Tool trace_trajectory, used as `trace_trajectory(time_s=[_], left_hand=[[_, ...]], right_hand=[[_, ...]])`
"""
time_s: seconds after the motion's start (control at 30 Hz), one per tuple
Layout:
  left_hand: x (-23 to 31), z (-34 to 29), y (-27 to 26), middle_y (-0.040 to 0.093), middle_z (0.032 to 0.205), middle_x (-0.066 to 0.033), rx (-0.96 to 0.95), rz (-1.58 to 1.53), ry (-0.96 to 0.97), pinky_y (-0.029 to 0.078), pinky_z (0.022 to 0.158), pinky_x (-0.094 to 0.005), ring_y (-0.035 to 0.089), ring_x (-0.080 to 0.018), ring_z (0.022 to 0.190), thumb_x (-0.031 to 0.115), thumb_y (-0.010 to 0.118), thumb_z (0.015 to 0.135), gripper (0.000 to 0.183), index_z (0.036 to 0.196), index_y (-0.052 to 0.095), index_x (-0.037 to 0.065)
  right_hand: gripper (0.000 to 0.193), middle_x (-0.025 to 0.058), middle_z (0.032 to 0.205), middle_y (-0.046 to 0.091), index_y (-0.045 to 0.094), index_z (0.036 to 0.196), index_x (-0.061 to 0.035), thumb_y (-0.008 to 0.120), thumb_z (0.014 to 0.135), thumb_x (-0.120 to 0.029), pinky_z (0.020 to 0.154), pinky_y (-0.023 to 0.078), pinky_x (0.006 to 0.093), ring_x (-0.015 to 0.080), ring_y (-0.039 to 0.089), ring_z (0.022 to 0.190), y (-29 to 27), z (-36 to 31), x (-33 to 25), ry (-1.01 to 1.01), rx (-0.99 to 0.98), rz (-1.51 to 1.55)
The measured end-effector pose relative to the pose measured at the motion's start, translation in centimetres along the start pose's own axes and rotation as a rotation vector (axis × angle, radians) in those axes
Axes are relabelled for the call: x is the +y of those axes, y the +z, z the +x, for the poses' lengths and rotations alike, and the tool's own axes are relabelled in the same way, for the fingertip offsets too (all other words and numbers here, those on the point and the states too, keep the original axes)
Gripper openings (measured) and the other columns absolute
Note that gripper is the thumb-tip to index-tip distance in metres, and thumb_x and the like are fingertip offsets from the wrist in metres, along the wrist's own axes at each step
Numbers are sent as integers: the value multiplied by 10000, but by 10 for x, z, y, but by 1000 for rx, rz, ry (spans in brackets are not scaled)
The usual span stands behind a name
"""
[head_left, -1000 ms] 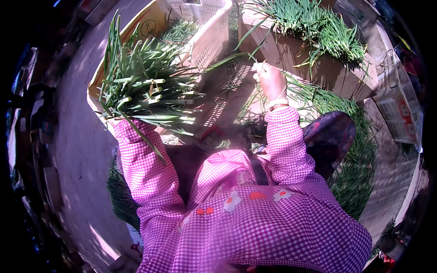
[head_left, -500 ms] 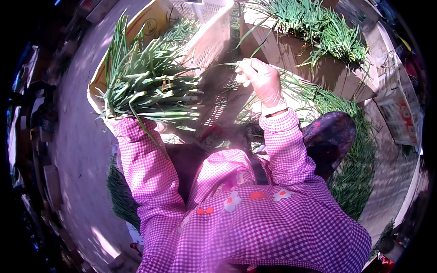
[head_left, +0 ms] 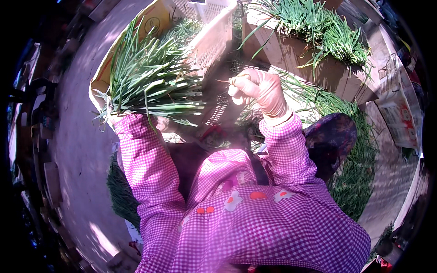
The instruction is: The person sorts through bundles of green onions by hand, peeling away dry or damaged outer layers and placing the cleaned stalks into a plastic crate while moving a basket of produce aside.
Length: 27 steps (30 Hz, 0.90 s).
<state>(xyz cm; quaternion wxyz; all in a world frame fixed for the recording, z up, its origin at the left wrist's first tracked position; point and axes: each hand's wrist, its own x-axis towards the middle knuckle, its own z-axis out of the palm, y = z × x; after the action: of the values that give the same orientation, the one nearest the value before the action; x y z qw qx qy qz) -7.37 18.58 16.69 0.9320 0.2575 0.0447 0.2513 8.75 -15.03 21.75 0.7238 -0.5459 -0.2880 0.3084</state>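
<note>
A large bunch of green garlic chives [head_left: 152, 82] spreads up and to the right from my left hand [head_left: 162, 123]. That hand is closed round the bunch from below, and most of its fingers are hidden by leaves and the checked sleeve. To the right of the bunch, apart from it, my right hand [head_left: 261, 93] wears a pale thin glove. Its fingertips pinch a thin brownish leaf [head_left: 223, 81] that sticks out to the left.
A white plastic basket [head_left: 217, 38] with loose greens stands beyond the bunch, beside a yellow panel [head_left: 154, 20]. More chives [head_left: 325, 29] lie on a wooden box [head_left: 300, 59] at the far right. Loose chives [head_left: 350, 182] pile beside my right knee [head_left: 331, 141]. Another crate [head_left: 398, 118] stands farther right.
My right hand has come slightly nearer and turned. The green leaf at its fingertips is gone from there; a thin brownish one shows instead. The bunch in my left hand has shifted slightly.
</note>
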Motion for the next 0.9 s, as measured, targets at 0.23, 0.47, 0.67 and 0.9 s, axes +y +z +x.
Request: trace_trajectory(time_s=[0.23,0.47,0.67,0.9], left_hand=[[0,9,-11,550,1194,-225,-42,17,-47,428,929,-568,541,-387,1077,302,542,853,469,1206,530,-7],[-6,26,-15,549,1193,-229,-86,26,-102,427,929,-569,540,-390,1078,306,537,857,475,1211,525,-10],[11,17,-13,549,1192,-233,-86,33,-64,426,929,-570,540,-393,1078,309,532,859,480,1215,522,-13],[1,26,-21,548,1191,-237,-97,77,-119,425,929,-571,539,-396,1079,312,527,863,485,1220,517,-16]], right_hand=[[340,85,1076,638,602,1141,-74,590,869,-278,820,465,312,211,620,928,-71,19,32,-157,328,-915],[214,69,937,656,617,1041,19,497,921,-112,705,497,233,125,630,796,-3,38,76,59,58,519],[145,20,766,665,661,918,-29,608,865,-153,631,461,210,86,621,700,-67,36,55,-204,754,168],[331,119,1093,623,617,1101,-38,633,839,-239,853,446,303,214,572,1033,-25,29,32,-344,153,-553]])
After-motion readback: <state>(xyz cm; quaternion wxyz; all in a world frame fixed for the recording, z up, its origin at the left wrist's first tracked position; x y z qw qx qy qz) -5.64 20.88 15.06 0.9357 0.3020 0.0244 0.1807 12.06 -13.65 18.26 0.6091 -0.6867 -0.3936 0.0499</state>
